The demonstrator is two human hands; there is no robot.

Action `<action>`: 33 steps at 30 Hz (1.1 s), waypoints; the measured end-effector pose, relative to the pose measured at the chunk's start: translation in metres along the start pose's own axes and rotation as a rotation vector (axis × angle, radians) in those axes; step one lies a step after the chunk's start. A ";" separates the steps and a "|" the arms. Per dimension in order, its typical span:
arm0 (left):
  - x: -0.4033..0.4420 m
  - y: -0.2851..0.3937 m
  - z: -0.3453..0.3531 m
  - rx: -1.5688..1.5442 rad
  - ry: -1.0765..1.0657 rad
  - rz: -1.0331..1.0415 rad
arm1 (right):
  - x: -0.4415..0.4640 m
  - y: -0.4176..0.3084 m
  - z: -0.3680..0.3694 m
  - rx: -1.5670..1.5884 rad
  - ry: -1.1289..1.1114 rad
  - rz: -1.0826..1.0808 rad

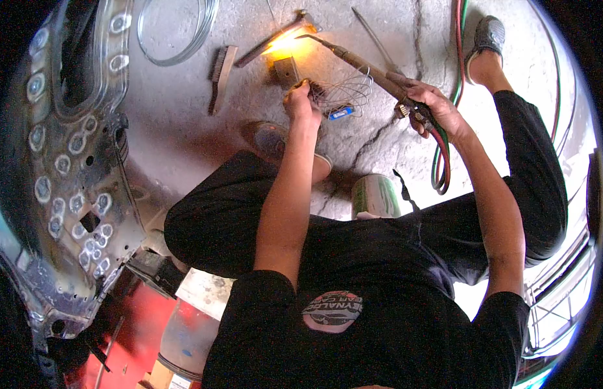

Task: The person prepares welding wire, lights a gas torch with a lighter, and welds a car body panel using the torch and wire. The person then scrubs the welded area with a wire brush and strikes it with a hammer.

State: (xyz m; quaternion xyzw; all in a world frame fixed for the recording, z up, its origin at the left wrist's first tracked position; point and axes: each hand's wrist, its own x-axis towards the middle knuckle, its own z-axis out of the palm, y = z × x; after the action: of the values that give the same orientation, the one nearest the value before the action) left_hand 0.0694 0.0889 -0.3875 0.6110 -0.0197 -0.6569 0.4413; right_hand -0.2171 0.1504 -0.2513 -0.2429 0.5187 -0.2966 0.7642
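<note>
My right hand (437,107) is wrapped round the handle of a gas welding torch (373,74). The torch points up and left, with a bright yellow-orange glow at its tip. My left hand (301,104) is closed, with loops of a coil of thin wire (347,94) coming out beside its fingers. Just beyond the left fingertips is a small rectangular metal piece (286,71) with a hole; whether the fingers touch it I cannot tell. A hammer (272,42) lies close to the glow. Under the wire loops sits a small blue item (341,113).
A wire brush (221,78), a larger wire coil (178,32) and a thin rod (376,39) lie on the cracked concrete floor. Red and green hoses (441,162) trail from the torch. A can (374,196) stands between my legs. A large perforated metal panel (74,168) rises at left.
</note>
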 end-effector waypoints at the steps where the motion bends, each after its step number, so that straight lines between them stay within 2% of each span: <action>1: 0.004 -0.002 -0.003 -0.003 -0.002 0.022 | 0.000 0.000 0.001 -0.007 0.012 -0.007; 14: 0.002 -0.001 -0.001 0.033 0.027 0.003 | -0.002 -0.005 0.002 -0.028 0.002 0.042; 20: -0.008 0.005 0.007 0.009 0.077 -0.026 | 0.000 -0.001 0.003 -0.004 0.019 -0.025; 23: -0.008 0.005 0.007 0.007 0.055 -0.018 | 0.000 0.001 0.000 0.045 -0.050 -0.027; 26: -0.007 0.005 0.006 0.000 0.027 -0.002 | -0.002 0.000 0.002 0.061 -0.017 -0.014; 29: -0.010 0.006 0.006 0.027 0.016 -0.013 | -0.002 -0.005 -0.007 0.016 -0.105 0.060; 33: 0.000 -0.001 0.000 0.046 0.009 0.010 | 0.007 0.012 -0.008 -0.052 -0.011 -0.037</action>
State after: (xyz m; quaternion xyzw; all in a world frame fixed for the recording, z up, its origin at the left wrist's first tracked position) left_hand 0.0689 0.0890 -0.3882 0.6241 -0.0361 -0.6511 0.4305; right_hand -0.2202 0.1531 -0.2665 -0.2740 0.5176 -0.2959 0.7547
